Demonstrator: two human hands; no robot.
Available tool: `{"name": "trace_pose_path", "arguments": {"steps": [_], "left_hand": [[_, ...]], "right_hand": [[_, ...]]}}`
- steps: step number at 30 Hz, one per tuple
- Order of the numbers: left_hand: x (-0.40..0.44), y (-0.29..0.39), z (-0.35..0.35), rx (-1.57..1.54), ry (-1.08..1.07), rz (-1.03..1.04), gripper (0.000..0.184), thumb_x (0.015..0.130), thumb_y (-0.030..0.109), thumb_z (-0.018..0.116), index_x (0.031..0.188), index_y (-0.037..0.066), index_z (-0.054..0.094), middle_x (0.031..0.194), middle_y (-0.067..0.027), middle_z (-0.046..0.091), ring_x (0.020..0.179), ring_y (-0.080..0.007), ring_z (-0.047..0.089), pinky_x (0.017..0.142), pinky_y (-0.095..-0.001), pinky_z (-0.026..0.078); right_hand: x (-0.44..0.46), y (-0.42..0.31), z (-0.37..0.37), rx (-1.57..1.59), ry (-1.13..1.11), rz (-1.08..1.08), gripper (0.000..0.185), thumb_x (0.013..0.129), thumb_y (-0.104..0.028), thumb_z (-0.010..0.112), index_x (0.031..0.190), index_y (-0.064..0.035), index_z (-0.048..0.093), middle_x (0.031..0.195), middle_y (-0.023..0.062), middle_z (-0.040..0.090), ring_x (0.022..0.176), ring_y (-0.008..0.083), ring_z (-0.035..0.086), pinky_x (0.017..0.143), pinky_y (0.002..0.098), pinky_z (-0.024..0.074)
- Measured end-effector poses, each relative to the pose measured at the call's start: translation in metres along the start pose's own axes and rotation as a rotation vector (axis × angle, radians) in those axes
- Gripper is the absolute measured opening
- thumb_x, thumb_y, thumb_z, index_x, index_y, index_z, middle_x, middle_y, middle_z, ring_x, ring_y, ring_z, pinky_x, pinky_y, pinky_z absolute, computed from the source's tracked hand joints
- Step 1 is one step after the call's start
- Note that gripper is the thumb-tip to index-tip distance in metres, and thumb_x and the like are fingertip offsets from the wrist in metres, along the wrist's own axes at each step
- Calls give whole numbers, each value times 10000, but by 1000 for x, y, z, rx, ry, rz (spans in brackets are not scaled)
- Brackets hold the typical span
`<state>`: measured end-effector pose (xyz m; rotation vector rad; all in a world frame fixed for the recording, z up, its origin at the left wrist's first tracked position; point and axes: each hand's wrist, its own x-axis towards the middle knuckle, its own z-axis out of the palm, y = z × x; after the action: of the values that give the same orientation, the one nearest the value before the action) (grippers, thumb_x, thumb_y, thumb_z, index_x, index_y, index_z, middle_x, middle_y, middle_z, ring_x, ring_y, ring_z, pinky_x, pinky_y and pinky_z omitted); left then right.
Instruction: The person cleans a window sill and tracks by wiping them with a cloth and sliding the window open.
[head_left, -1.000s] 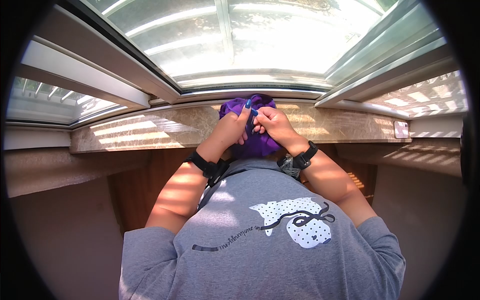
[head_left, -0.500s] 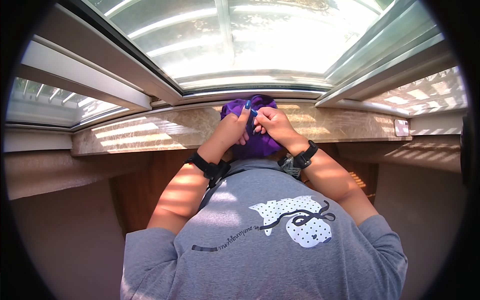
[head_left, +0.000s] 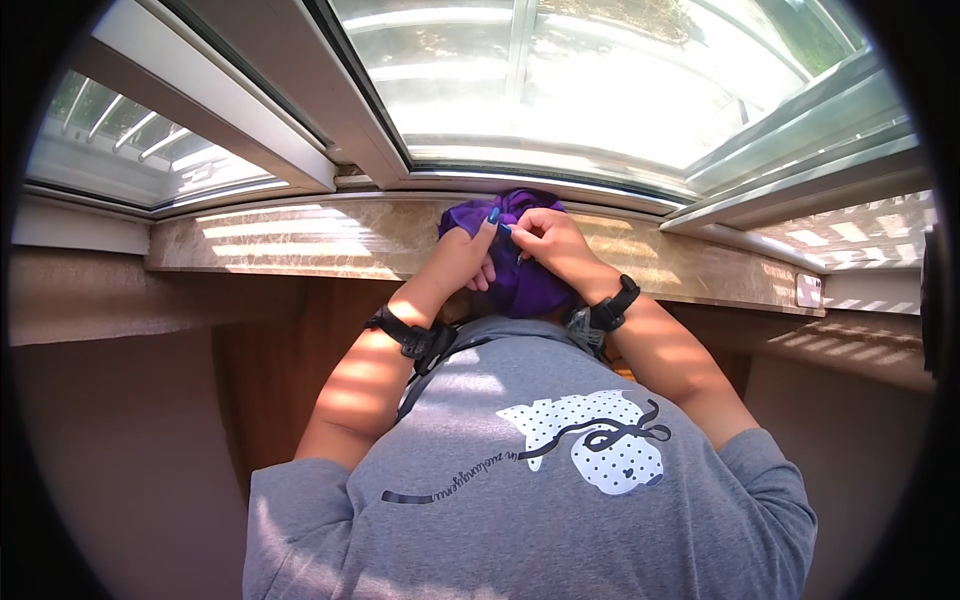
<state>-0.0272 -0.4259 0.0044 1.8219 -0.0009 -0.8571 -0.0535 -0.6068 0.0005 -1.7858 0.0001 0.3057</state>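
A bunched purple cloth [head_left: 525,290] lies over the front edge of the stone sill, just in front of my body. My left hand [head_left: 468,258] is closed on its left side, thumb pointing up with a blue nail. Beside it, my right hand [head_left: 552,245] makes a pinch over the middle of the cloth, fingertips close to the left thumb. Something small and thin shows below the right fingertips, but I cannot make it out. Each wrist wears a black band with a device, the left wristband [head_left: 410,335] and the right wristband [head_left: 612,305].
Sunlit stripes cross the marble-look sill [head_left: 340,240]. A phone [head_left: 809,291] is at its right end. Behind the sill stands a large window with a white frame [head_left: 360,130]. Brown wood [head_left: 265,370] shows below the sill on the left.
The view has tilted, so the window and sill sit differently in it. My hands stay at the purple cloth, the right fingertips shifting slightly against the left thumb.
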Motion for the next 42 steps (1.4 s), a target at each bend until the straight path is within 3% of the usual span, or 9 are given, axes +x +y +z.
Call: {"name": "trace_pose_path", "arguments": {"steps": [9, 21, 24, 36, 39, 42], "left_hand": [[-6, -13, -16, 15, 6, -23, 639, 965, 446, 363, 566, -2, 583, 492, -69, 569, 402, -157, 555, 391, -273, 450], [-4, 2, -10, 228, -30, -43, 560, 946, 426, 434, 635, -9, 600, 508, -70, 583, 412, -157, 562, 405, -276, 447], [-2, 9, -4, 278, -66, -21, 521, 937, 423, 455, 678, 0, 614, 517, -63, 590, 419, -153, 569, 408, -278, 448], [19, 34, 42, 379, -101, 21, 518, 906, 451, 501, 644, 21, 621, 509, -63, 593, 424, -153, 577, 428, -281, 461], [24, 39, 50, 407, -136, 10, 384, 925, 378, 512, 750, 51, 612, 508, -35, 572, 400, -114, 539, 379, -238, 414], [29, 42, 55, 438, -145, -27, 397, 922, 388, 513, 749, 44, 611, 514, -44, 578, 395, -118, 537, 380, -241, 416]], "right_hand": [[10, -5, 14, -227, 8, -46, 163, 839, -161, 640, 753, -33, 588, 660, 11, 554, 587, 70, 535, 546, 229, 432], [-4, 2, 7, 15, 11, -14, 85, 830, -75, 631, 871, -54, 559, 723, -34, 513, 635, 39, 492, 573, 182, 414], [-10, 15, 5, 295, -10, -12, 126, 827, -62, 606, 941, -40, 558, 774, -6, 545, 693, 62, 520, 621, 220, 450], [-37, 29, -35, 387, 78, 45, 144, 846, -3, 564, 981, -28, 519, 783, 22, 568, 696, 92, 592, 634, 223, 483], [-42, 32, -45, 376, 91, 61, 156, 858, -25, 585, 986, -69, 507, 802, -1, 568, 687, 76, 606, 584, 190, 456], [-45, 31, -51, 392, 100, 61, 158, 861, -30, 584, 988, -71, 499, 803, 0, 573, 684, 76, 607, 575, 190, 455]]}}
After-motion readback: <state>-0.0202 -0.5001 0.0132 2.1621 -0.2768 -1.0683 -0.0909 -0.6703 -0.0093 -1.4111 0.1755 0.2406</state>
